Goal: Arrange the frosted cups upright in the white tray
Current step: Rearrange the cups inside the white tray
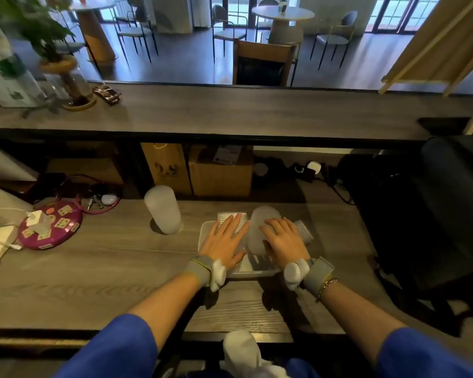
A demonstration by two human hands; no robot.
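A white tray point(250, 270) lies on the wooden desk in front of me. One frosted cup point(258, 230) stands in the tray, bottom end up, between my hands. My right hand point(283, 240) is wrapped around that cup's right side. My left hand point(225, 241) lies flat and spread over the left half of the tray, holding nothing. A second frosted cup point(163, 212) stands on the desk to the left of the tray, apart from both hands. A ribbed clear cup point(303, 230) lies on its side just right of my right hand.
A round magenta power strip point(51, 227) with a charger sits at the desk's left. Cardboard boxes point(219, 173) stand behind the tray under a raised counter point(230, 113). A black chair point(448, 214) is at the right. A white cloth point(241, 350) lies at the near edge.
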